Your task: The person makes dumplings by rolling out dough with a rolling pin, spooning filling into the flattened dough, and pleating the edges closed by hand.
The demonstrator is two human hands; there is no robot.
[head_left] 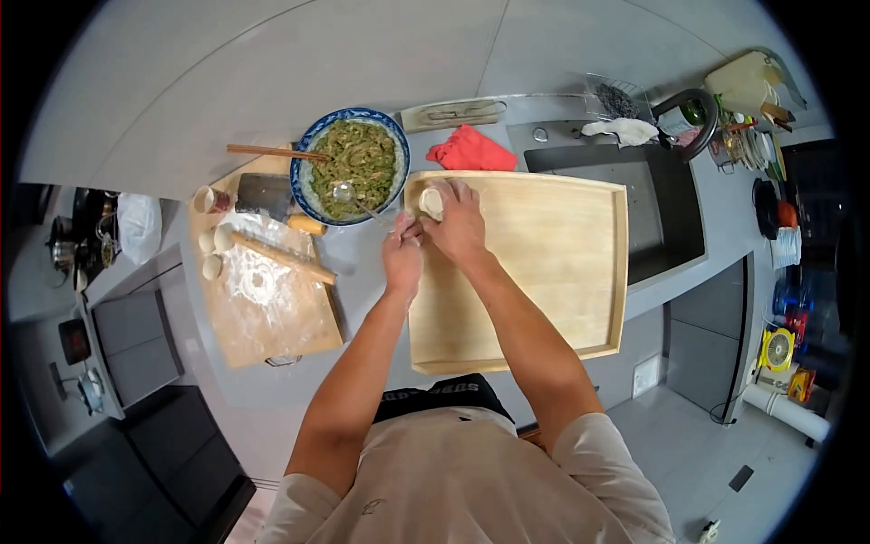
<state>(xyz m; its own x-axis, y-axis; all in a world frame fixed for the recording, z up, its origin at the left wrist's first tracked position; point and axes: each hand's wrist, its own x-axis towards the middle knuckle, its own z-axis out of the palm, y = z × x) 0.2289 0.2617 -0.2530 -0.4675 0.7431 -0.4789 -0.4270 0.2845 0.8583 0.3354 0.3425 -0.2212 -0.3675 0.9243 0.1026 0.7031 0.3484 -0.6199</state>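
My right hand (458, 220) is over the top left corner of a shallow wooden tray (544, 263). Its fingers curve around a small pale bun of dough (431, 203). Beside it, at the tray's left edge, my left hand (404, 254) has its fingers curled together; what they hold, if anything, is hidden. Close to those fingers ends the handle of a metal spoon (343, 192), whose head rests in green filling (358, 159). That filling sits in a blue-rimmed bowl (302, 186), with wooden chopsticks (263, 150) lying across its left rim.
Left of the tray, a floured wooden board (308, 331) carries a rolling pin (285, 257), several dough balls (212, 267), a dark cleaver blade (264, 194) and a cup (209, 200). A red cloth (471, 150) lies behind the tray. At right is a sink (666, 208).
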